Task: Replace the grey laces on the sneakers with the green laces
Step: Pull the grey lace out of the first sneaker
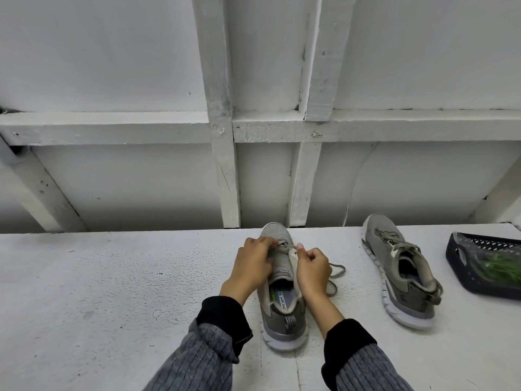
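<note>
Near sneaker: grey, upright on the white table, toe toward the wall, heel toward the person. Tongue raised; most eyelets bare. Insole lettering visible in the opening.

Grey lace: still threaded across the lowest eyelets near the toe; the loose length trails off the sneaker's right side and lies curled on the table just beside the right wrist.

Left hand: over the sneaker's left flank, fingers curled at the front eyelets; fingertips sit at the lace crossing, though exactly what they pinch is hidden.

Right hand: over the right flank, fingers curled, thumb and forefinger pinching the lace at the front eyelet row, just apart from the left fingertips.

Second sneaker: well to the right, tilted onto its side, fully laced in grey.

Dark basket: at the table's right edge, holding a clear bag with the green laces inside.

Sleeves: grey ribbed, black cuffs.
</note>
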Available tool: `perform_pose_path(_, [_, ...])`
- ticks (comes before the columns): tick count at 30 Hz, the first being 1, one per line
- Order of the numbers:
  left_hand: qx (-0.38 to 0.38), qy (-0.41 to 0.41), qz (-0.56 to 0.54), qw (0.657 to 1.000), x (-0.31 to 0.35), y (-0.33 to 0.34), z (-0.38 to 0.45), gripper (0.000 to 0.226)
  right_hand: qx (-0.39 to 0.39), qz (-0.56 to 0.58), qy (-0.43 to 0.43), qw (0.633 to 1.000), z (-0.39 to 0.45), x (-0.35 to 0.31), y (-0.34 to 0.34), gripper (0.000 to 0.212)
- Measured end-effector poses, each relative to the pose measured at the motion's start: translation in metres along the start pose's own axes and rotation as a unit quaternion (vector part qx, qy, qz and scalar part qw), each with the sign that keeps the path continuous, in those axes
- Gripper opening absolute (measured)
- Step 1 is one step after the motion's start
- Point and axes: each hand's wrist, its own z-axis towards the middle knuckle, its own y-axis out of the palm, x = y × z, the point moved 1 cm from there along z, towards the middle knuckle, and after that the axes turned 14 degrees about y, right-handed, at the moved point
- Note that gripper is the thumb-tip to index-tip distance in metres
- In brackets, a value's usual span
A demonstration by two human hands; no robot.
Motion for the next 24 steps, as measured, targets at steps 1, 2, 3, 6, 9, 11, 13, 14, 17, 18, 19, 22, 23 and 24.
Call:
perform_pose_path(1, [-0.025,0.011,0.02,0.999,0.004,0.001,0.002,0.052,-0.001,0.007,0.0,1.0,0.0,0.0,0.0,0.037])
perform_pose_path(2, [-0.041,0.012,0.033,0.999,0.006,0.004,0.003,0.054,-0.003,0.013,0.0,1.0,0.0,0.001,0.001,0.038])
perform_pose_path(3, [-0.047,0.007,0.039,0.998,0.007,0.006,0.004,0.053,-0.006,0.017,0.001,1.0,-0.001,0.001,0.001,0.039])
perform_pose_path(6, [-0.035,-0.013,0.045,0.998,0.008,0.011,0.005,0.038,-0.011,0.019,0.002,1.0,0.0,0.001,0.001,0.04])
perform_pose_path(9, [-0.009,-0.038,-0.003,0.999,0.005,0.015,0.006,0.029,-0.01,0.011,0.0,1.0,0.0,0.001,0.001,0.04])
perform_pose_path(11, [0.034,-0.066,-0.083,0.994,0.0,0.02,0.006,0.021,-0.009,0.007,-0.001,1.0,0.001,0.001,0.001,0.041])
perform_pose_path(13, [0.091,-0.086,-0.181,0.976,-0.003,0.022,0.006,0.013,-0.007,0.004,-0.002,1.0,0.0,0.0,0.001,0.04])
perform_pose_path(14, [0.117,-0.098,-0.226,0.962,-0.004,0.022,0.005,0.014,-0.005,0.002,-0.005,1.0,0.0,0.0,0.001,0.04])
perform_pose_path(17, [0.162,-0.173,-0.33,0.914,-0.001,0.017,0.002,0.017,-0.005,-0.001,-0.006,1.0,0.001,0.001,0.001,0.041])
perform_pose_path(18, [0.18,-0.199,-0.366,0.891,-0.003,0.015,0.001,0.018,-0.005,-0.002,-0.004,1.0,0.001,0.002,0.001,0.041])
perform_pose_path(19, [0.201,-0.223,-0.41,0.861,-0.006,0.013,0.001,0.02,-0.005,-0.004,-0.002,1.0,0.002,0.002,0.0,0.041])
perform_pose_path(22, [0.249,-0.289,-0.544,0.747,-0.016,0.005,-0.002,0.024,-0.004,0.0,-0.003,1.0,0.002,0.002,-0.003,0.042])
perform_pose_path(23, [0.258,-0.31,-0.573,0.714,-0.02,0.004,-0.004,0.025,-0.004,-0.001,-0.005,1.0,0.001,0.002,-0.003,0.041])
perform_pose_path(24, [0.265,-0.331,-0.598,0.68,-0.023,0.004,-0.005,0.026,-0.006,-0.003,-0.007,1.0,0.0,0.001,-0.003,0.04])
